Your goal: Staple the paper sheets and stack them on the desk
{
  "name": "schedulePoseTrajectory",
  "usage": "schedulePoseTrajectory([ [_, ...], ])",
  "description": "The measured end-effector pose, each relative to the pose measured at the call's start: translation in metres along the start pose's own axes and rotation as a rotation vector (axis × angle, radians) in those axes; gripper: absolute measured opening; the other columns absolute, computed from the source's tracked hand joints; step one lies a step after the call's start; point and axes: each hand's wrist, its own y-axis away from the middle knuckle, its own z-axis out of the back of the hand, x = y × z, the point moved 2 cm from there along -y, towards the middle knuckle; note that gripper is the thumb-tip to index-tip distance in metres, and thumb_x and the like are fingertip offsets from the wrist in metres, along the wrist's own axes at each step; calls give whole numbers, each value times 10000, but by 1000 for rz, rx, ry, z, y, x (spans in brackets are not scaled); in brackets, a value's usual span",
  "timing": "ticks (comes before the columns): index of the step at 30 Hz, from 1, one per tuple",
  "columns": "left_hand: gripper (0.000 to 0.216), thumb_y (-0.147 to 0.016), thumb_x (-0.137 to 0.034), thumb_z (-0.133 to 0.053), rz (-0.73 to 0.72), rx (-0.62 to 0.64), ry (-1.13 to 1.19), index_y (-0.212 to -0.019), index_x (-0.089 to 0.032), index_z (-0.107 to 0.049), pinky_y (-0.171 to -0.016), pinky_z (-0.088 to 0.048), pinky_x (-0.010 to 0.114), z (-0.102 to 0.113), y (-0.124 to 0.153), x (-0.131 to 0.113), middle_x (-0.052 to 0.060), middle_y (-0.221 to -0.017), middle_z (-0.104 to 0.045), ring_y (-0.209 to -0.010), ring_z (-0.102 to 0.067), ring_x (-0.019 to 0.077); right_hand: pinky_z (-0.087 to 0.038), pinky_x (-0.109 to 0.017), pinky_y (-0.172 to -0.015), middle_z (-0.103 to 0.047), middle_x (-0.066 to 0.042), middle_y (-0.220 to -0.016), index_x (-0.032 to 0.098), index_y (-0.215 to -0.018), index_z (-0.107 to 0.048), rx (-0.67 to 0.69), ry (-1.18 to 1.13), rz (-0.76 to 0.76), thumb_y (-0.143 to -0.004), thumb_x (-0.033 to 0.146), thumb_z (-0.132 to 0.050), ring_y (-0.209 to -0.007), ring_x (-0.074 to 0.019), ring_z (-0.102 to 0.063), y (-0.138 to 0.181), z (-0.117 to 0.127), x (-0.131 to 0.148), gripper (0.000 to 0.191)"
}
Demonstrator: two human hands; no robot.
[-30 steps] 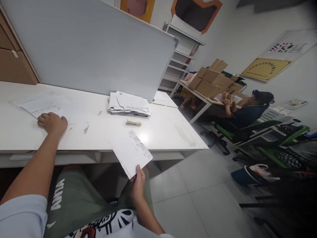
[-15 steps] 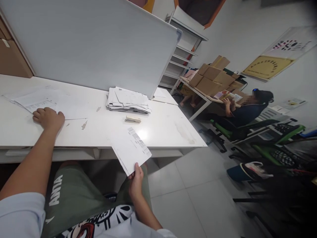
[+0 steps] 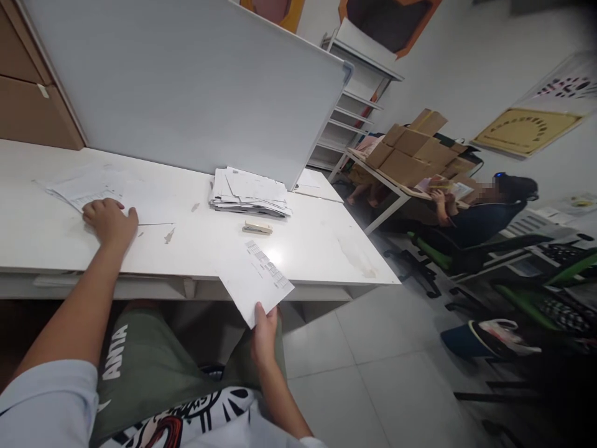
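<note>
My left hand point(image 3: 111, 222) lies palm down on loose printed papers point(image 3: 100, 182) at the left of the white table, its thumb spread away from the fingers. Between the thumb and fingers of my right hand point(image 3: 265, 335) is a printed paper sheet point(image 3: 254, 280) with a small grey table on it. That sheet tilts over the table's front edge above my lap. Just beyond it lies a beige stapler point(image 3: 257, 228). Behind the stapler, a thick stack of papers point(image 3: 250, 191) rests near the whiteboard.
A large whiteboard point(image 3: 196, 87) stands along the back of the white table point(image 3: 317, 236), with cardboard boxes point(image 3: 37, 112) at its left. Across the floor, a seated person point(image 3: 485, 211) handles something beside stacked cartons point(image 3: 415, 149). A blue bin point(image 3: 461, 339) stands at right.
My view has turned slightly left, so the scene sits further right. Both hands stay in nearly the same places, the right one still gripping the sheet.
</note>
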Motion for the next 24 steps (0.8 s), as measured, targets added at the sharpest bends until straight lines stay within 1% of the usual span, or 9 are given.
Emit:
schedulePoseTrajectory([
  [3, 264, -809, -268, -559, -275, 41, 16, -998, -86, -588, -1088, -267, 578, -3, 22, -31, 213, -1204, -578, -1257, -389, 348, -521, -336, -861, -730, -90, -1111, 163, -1113, -650, -14, 113, 40, -699, 357, -698, -1006, -225, -664, -17, 13, 4, 459],
  [5, 236, -808, -282, -545, -429, 177, 132, -977, -127, -600, -1093, -302, 525, -8, 45, -56, 181, -1147, -619, -1212, -467, 327, -528, -317, -792, -744, -87, -1045, 153, -1054, -667, 9, 130, 10, -665, 330, -699, -950, -227, -675, -27, 15, 8, 428],
  [6, 226, -807, -304, -544, -470, 288, 223, -961, -150, -606, -1074, -344, 486, -10, 58, -67, 159, -1109, -645, -1162, -521, 309, -531, -313, -769, -749, -82, -1019, 153, -1043, -670, 24, 121, -22, -649, 315, -699, -922, -226, -680, -31, 13, 10, 426],
  [9, 288, -855, -429, -518, -420, 609, 505, -997, -202, -623, -956, -456, 385, -15, 89, -86, 89, -998, -705, -1011, -631, 256, -537, -315, -777, -754, -64, -975, 154, -1020, -669, 23, 62, -85, -618, 275, -689, -885, -213, -681, -36, -7, 18, 420],
  [11, 386, -887, -516, -470, -323, 707, 633, -1062, -209, -626, -938, -471, 362, -16, 98, -89, 75, -974, -725, -988, -659, 246, -533, -318, -830, -749, -55, -983, 155, -1003, -657, -22, 6, -43, -628, 267, -673, -907, -196, -673, -40, -27, 27, 392],
  [14, 510, -911, -581, -415, -258, 791, 677, -1222, -215, -586, -1013, -437, 378, -16, 99, -88, 82, -1098, -728, -1083, -651, 253, -541, -324, -847, -738, -50, -972, 158, -994, -631, -32, -95, -55, -646, 229, -651, -918, -183, -665, -52, -57, 36, 355],
  [18, 568, -882, -565, -482, -375, 823, 492, -1342, -237, -545, -1030, -425, 408, -16, 97, -91, 85, -1214, -687, -1159, -608, 286, -581, -333, -753, -734, -35, -919, 173, -1017, -618, 96, -225, -217, -620, 147, -619, -888, -194, -670, -61, -88, 38, 398],
  [22, 608, -919, -571, -383, -326, 763, 493, -1396, -218, -514, -972, -457, 406, -18, 97, -89, 90, -1133, -678, -1086, -611, 286, -594, -328, -728, -734, -26, -903, 183, -1044, -615, 182, -247, -211, -650, 146, -596, -894, -194, -677, -49, -107, 32, 397],
  [24, 620, -897, -529, -448, -273, 753, 490, -1434, -220, -467, -909, -482, 395, -20, 95, -85, 75, -1025, -671, -974, -626, 268, -594, -322, -743, -732, -24, -927, 187, -1038, -610, 219, -244, -238, -664, 140, -575, -912, -186, -680, -41, -115, 28, 378],
])
